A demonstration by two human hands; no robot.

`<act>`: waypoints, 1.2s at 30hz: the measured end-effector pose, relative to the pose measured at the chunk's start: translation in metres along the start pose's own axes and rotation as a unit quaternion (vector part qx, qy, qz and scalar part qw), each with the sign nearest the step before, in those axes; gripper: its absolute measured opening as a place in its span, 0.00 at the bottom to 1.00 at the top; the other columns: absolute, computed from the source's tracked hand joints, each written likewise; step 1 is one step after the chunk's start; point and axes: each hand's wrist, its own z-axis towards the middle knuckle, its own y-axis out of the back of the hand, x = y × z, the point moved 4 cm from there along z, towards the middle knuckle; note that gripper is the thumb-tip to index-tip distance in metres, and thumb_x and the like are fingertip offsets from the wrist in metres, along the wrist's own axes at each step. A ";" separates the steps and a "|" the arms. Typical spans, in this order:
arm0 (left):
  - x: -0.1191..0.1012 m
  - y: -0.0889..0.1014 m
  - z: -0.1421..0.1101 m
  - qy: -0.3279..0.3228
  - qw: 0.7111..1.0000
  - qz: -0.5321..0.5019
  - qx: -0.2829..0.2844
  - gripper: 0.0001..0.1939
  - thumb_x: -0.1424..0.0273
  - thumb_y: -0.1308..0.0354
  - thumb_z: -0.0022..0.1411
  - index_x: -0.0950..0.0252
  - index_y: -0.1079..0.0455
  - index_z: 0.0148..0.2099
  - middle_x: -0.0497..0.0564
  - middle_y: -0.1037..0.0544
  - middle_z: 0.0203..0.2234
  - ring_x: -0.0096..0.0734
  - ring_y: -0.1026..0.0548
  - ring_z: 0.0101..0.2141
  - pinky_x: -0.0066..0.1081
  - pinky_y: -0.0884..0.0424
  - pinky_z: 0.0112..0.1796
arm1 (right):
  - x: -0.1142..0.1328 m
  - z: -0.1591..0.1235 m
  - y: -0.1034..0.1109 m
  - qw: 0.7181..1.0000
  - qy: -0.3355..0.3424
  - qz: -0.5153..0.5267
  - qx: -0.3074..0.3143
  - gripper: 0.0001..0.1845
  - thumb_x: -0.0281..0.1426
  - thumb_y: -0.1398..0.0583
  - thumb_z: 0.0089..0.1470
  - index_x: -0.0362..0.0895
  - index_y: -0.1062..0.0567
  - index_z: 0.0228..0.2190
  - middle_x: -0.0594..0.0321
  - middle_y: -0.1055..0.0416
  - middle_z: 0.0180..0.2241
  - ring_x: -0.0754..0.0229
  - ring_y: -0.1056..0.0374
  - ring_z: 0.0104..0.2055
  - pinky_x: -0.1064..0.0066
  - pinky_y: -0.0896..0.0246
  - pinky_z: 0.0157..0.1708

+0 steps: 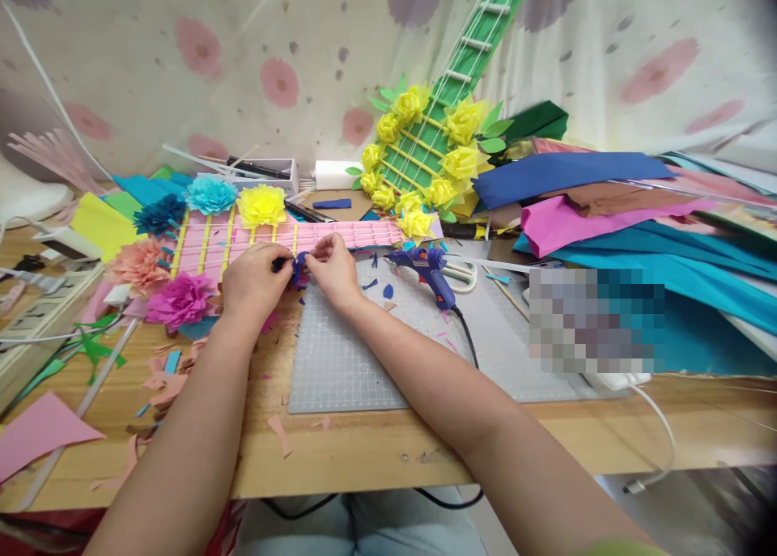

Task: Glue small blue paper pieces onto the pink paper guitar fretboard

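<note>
Blue crumpled paper (299, 269) sits between the left hand (252, 285) and the right hand (333, 273), both pinching it with bent fingers, just in front of the pink guitar (217, 239). To their right, a glue gun (430, 269) lies on the grey cutting mat (352, 354), spread over the wooden surface (340, 463).

We see a wooden table (352, 471) running across the lower half of the frame. On it we find a gray gridded cutting mat (358, 378) at the centre, a pink guitar shape (193, 244) left of centre, a heap of colored papers (643, 248) at the right, peach scraps (278, 435) below left of centre, and a pink sheet (45, 435) lower left, overlapping a pale strip (41, 481).
</note>
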 end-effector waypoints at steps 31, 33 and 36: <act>-0.003 0.002 -0.001 0.017 1.000 0.006 0.008 0.09 0.69 0.48 0.53 0.59 0.26 0.35 0.48 0.21 0.36 0.37 0.25 0.39 0.33 0.32 0.38 | -0.004 0.000 -0.012 0.993 -0.003 0.086 0.083 0.20 0.14 0.50 0.37 0.48 0.44 0.30 0.72 0.28 0.29 0.66 0.28 0.32 0.65 0.33 0.40; -0.003 0.002 0.000 0.019 1.000 0.005 0.008 0.09 0.69 0.48 0.53 0.58 0.26 0.35 0.48 0.21 0.36 0.37 0.25 0.39 0.33 0.32 0.38 | -0.002 0.000 -0.010 0.994 -0.007 0.079 0.077 0.20 0.15 0.50 0.37 0.48 0.44 0.31 0.72 0.28 0.29 0.66 0.28 0.32 0.65 0.33 0.41; -0.003 0.002 0.000 0.018 1.000 0.004 0.005 0.09 0.69 0.47 0.53 0.58 0.26 0.35 0.48 0.21 0.37 0.37 0.25 0.39 0.33 0.32 0.38 | -0.001 -0.001 -0.008 0.994 -0.007 0.079 0.073 0.20 0.14 0.51 0.37 0.48 0.44 0.31 0.72 0.28 0.28 0.65 0.28 0.32 0.65 0.33 0.41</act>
